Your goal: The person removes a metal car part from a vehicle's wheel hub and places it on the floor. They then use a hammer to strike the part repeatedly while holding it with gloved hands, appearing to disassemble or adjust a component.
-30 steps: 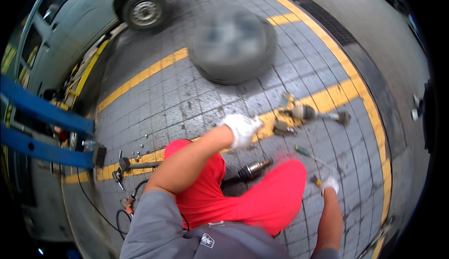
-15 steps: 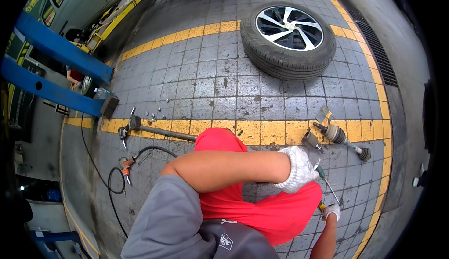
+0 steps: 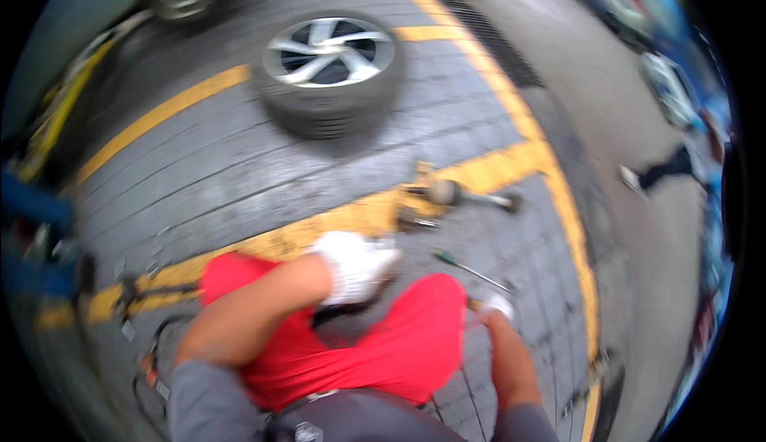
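My left hand, in a white glove and smeared by motion, is closed in front of my left knee. A small pale or metallic piece shows at its fingertips, too blurred to name. My right hand, also gloved, is beside my right knee, closed around a yellow-handled tool; my knee and glove hide the rest. Between the hands and farther off, a screwdriver with a green handle lies on the tiles, its tip near my right glove. Beyond it are a drive shaft with dark boots and a metal bracket-like part.
A wheel with tyre lies flat on the tiled floor ahead. At left are a long-handled tool, an orange air tool with hose and a blue lift arm. A person's leg shows at far right.
My view has swung to the right and blurred. My left hand has drawn back from the green screwdriver toward my left knee, the small piece moving with it. My right hand stays near the screwdriver's tip.
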`<state>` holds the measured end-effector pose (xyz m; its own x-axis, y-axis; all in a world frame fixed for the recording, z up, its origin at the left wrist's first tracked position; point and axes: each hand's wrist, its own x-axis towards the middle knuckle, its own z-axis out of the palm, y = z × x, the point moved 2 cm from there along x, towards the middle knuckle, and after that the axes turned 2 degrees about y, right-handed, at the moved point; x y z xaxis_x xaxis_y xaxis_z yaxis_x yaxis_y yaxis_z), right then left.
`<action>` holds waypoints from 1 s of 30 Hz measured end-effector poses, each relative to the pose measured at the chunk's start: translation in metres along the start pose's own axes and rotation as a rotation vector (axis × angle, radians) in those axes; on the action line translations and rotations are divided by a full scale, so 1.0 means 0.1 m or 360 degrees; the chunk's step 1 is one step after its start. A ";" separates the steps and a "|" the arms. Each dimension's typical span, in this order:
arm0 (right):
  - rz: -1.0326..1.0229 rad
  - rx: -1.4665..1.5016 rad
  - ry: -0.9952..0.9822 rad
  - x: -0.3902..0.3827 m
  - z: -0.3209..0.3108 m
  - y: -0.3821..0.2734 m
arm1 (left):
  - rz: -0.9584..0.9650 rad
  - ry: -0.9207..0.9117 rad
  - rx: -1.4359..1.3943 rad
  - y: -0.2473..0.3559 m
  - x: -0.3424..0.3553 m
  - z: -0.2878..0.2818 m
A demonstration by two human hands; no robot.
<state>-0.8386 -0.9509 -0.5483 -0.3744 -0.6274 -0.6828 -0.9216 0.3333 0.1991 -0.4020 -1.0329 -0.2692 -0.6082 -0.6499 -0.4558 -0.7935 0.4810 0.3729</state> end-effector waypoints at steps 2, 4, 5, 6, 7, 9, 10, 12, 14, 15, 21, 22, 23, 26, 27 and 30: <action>0.0053 0.0004 0.0083 0.01 0.00 0.03 | 0.0081 0.0152 0.0081 -0.08 0.00 0.09; 0.0170 0.0053 0.0074 -0.05 -0.16 -0.03 | 0.0141 0.0241 0.0033 -0.11 -0.04 0.14; 0.0216 0.0130 0.0110 0.12 -0.02 0.10 | 0.0192 0.0274 0.0042 -0.04 -0.03 0.13; 0.0218 0.0208 0.0095 -0.01 -0.10 0.05 | 0.0170 0.0194 0.0074 0.02 -0.03 0.16; 0.0230 0.0300 0.0092 -0.16 -0.22 0.00 | 0.0161 0.0122 0.0121 0.04 -0.01 0.14; 0.0238 0.0341 0.0115 -0.19 -0.02 0.06 | 0.0194 0.0043 0.0080 0.03 0.04 0.21; 0.0249 0.0342 0.0130 -0.21 0.05 0.12 | 0.0195 -0.0010 0.0099 0.00 0.06 0.24; 0.0245 0.0354 0.0128 -0.19 0.12 0.14 | 0.0179 -0.0080 0.0123 0.02 0.10 0.25; 0.0231 0.0356 0.0131 -0.24 0.21 0.18 | 0.0148 -0.0113 0.0130 0.07 0.15 0.26; 0.0211 0.0358 0.0154 -0.29 0.21 0.16 | 0.0163 -0.0108 0.0195 0.07 0.14 0.23; 0.0122 0.0215 0.0250 0.06 0.26 0.01 | 0.0215 -0.0041 0.0182 0.04 0.17 0.23; 0.0122 0.0227 0.0261 0.03 0.15 -0.03 | 0.0236 -0.0045 0.0140 0.08 0.18 0.19; 0.0136 0.0279 0.0188 -0.02 0.10 -0.06 | 0.0258 -0.0060 0.0145 0.06 0.18 0.19; 0.0167 0.0344 0.0238 0.00 0.19 -0.03 | 0.0251 -0.0076 0.0110 -0.01 0.20 0.18; 0.0236 0.0402 0.0215 -0.11 0.13 -0.08 | 0.0226 -0.0096 0.0119 -0.05 0.23 0.18; 0.0162 0.0286 0.0241 -0.19 0.00 -0.19 | 0.0145 -0.0197 0.0190 -0.15 0.27 0.23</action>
<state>-0.8143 -0.9450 -0.5391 -0.4879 -0.6781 -0.5497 -0.8504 0.5113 0.1241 -0.4073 -1.0440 -0.3056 -0.6702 -0.5265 -0.5231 -0.7274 0.6059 0.3222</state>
